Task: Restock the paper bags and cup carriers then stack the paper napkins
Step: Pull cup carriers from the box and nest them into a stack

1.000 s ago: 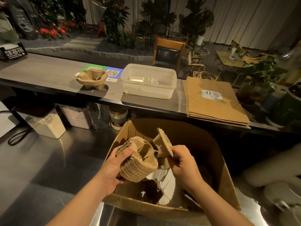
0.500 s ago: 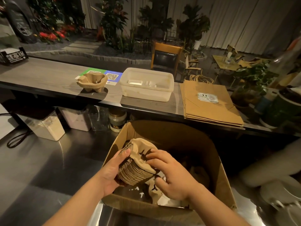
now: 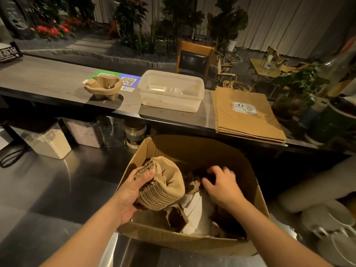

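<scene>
Gripping a nested stack of cup carriers (image 3: 160, 185) at lower centre, the left hand (image 3: 131, 191) holds it over the cardboard box (image 3: 192, 239); the right hand (image 3: 221, 182), fingers curled but blurred, reaches inside, grasp unclear.

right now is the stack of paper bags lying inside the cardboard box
No, the paper bags lie flat on the raised counter behind the cardboard box, not in it.

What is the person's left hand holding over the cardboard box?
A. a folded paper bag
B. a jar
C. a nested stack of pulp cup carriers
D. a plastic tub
C: the left hand grips a stack of cup carriers above the cardboard box.
</scene>
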Available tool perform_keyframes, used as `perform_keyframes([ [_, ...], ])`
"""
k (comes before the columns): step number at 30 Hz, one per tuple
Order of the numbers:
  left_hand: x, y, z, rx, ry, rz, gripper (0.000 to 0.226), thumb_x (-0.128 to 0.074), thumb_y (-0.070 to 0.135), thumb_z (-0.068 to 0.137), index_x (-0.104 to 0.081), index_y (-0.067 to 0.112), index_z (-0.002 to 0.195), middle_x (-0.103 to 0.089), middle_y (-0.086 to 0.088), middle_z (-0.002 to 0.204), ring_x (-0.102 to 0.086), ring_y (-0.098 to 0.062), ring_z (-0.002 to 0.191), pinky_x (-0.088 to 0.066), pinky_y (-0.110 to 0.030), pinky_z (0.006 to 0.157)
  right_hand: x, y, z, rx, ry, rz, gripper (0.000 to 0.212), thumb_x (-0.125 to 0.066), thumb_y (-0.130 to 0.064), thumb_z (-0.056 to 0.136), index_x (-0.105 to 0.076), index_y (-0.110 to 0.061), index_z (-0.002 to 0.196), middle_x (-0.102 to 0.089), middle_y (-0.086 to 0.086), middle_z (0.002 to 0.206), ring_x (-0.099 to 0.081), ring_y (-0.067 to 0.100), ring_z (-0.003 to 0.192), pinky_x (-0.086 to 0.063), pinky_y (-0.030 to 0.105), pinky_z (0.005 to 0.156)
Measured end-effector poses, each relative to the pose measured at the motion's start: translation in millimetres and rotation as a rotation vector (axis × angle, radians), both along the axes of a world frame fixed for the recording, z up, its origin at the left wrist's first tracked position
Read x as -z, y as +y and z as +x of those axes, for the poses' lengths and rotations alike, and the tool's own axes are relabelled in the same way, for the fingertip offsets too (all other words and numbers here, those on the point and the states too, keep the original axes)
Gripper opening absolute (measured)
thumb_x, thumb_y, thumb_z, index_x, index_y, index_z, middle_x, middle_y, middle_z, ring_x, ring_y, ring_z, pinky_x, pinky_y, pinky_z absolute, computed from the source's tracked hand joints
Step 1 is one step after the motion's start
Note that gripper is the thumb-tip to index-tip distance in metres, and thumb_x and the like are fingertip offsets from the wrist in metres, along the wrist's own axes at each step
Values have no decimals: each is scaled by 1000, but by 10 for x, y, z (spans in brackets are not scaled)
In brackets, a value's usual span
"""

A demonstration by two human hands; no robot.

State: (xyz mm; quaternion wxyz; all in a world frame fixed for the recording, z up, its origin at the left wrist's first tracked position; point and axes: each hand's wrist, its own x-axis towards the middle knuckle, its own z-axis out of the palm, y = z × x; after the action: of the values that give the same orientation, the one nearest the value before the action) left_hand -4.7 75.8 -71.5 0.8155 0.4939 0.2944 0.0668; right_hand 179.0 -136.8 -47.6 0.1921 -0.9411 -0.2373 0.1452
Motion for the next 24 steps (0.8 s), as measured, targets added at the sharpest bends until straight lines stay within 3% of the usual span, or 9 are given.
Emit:
perform_keyframes([
  [4, -6, -8, 12, 21, -2, 2, 104, -94, 69, 45, -58, 32, 135, -72, -11, 127, -68, -39, 119, -53, -66, 100, 322, -376, 203, -204, 59, -660, 85, -67, -60, 83, -33, -29, 155, -23, 13, 164, -25, 38, 149, -35, 52, 117],
  [7, -6, -5, 19, 39, 0, 5, 106, -94, 70, 43, -58, 32, 135, -73, -11, 126, -68, -39, 119, -54, -64, 100, 335, -481, 169, -359, 89, -877, 52, -73, -49, 86, -62, -24, 130, -61, 3, 127, -58, 26, 119, -50, 43, 103],
  [8, -1, -2, 20, 38, 3, 5, 107, -94, 71, 43, -58, 32, 136, -73, -11, 126, -68, -38, 119, -54, -63, 99, 317, -498, 164, -385, 78, -889, 41, -72, -42, 88, -66, -22, 123, -63, 0, 115, -61, 24, 111, -52, 42, 100],
  [10, 6, 5, 20, 34, 3, 10, 107, -94, 71, 42, -58, 32, 135, -73, -10, 126, -69, -38, 117, -56, -62, 97, 306, -512, 166, -395, 66, -859, 29, -69, -28, 93, -67, -21, 120, -61, 1, 112, -61, 26, 114, -49, 44, 104],
  [14, 1, -10, 23, 33, 11, 17, 105, -93, 72, 43, -59, 32, 134, -74, -10, 124, -68, -38, 117, -56, -63, 97, 345, -526, 204, -351, 36, -803, 32, -66, -24, 94, -64, -22, 127, -53, 4, 143, -51, 29, 132, -43, 47, 112],
  [17, 7, -13, 23, 29, 22, 21, 106, -93, 72, 42, -59, 33, 135, -73, -10, 125, -67, -39, 118, -54, -64, 99, 339, -544, 234, -302, 77, -705, 80, -73, -40, 87, -34, -28, 156, -21, 12, 166, -28, 35, 150, -34, 50, 118],
  [19, 6, -4, 19, 25, 29, 18, 106, -93, 72, 43, -58, 33, 135, -73, -10, 125, -67, -39, 119, -54, -64, 100, 320, -524, 251, -229, 82, -548, 101, -75, -52, 78, -20, -27, 160, -15, 11, 166, -20, 36, 152, -33, 47, 119],
  [22, 3, -7, 12, 39, 22, 10, 100, -90, 71, 47, -58, 34, 134, -73, -9, 125, -66, -39, 119, -53, -64, 101, 276, -481, 237, -87, 132, -233, 96, -78, -59, 72, -36, -26, 152, -29, 7, 160, -23, 32, 150, -34, 43, 119],
  [24, 5, -15, 12, 47, 25, 14, 103, -92, 71, 44, -59, 34, 134, -74, -9, 124, -67, -38, 119, -53, -63, 101, 208, -443, 207, 0, 200, -33, 95, -81, -51, 76, -33, -26, 153, -25, 7, 162, -21, 31, 152, -33, 43, 119],
])
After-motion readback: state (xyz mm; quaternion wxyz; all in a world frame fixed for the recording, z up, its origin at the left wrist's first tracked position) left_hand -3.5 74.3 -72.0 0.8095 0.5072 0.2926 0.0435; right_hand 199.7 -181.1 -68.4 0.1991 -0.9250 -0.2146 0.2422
